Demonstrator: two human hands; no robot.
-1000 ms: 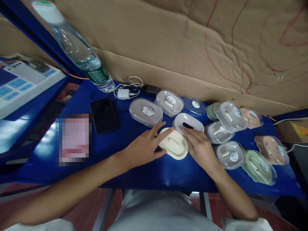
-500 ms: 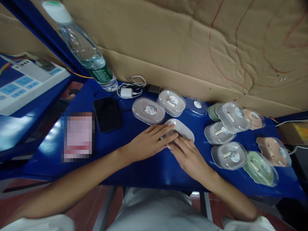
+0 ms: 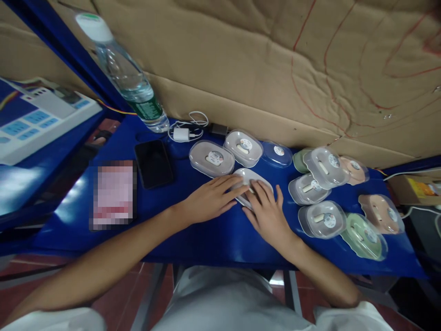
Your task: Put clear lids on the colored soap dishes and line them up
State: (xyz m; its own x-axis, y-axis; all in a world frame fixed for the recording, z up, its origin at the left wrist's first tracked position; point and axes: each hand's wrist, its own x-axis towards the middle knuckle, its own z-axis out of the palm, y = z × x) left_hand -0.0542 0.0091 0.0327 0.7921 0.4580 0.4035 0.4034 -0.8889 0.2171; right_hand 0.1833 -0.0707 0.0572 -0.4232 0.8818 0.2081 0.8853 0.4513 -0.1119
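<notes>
A light grey soap dish point(image 3: 265, 182) lies on the blue table in front of me, with no clear lid seen on it. My left hand point(image 3: 212, 198) reaches over its left side, fingers stretched out and touching the dish. Over its front right part is my right hand point(image 3: 267, 211), fingers spread and fingertips inside the rim. A small pale piece shows between the hands, partly covered by fingers. Just behind, a clear lid point(image 3: 277, 154) with a round sticker rests on the table. Two lidded grey soap dishes, one left point(image 3: 211, 158) and one behind point(image 3: 243, 148), sit close by.
Several lidded soap dishes in grey, green and peach stand at the right, among them a stacked grey one point(image 3: 325, 168). Leftward lie a black phone point(image 3: 153, 163), a blurred-out item point(image 3: 115, 195), a white charger point(image 3: 181, 134) and a water bottle point(image 3: 131, 82). Cardboard point(image 3: 223, 64) walls the back.
My right hand's fingers have spread apart and lifted somewhat, showing more of the dish. The left hand stays on the dish. The view has shifted slightly.
</notes>
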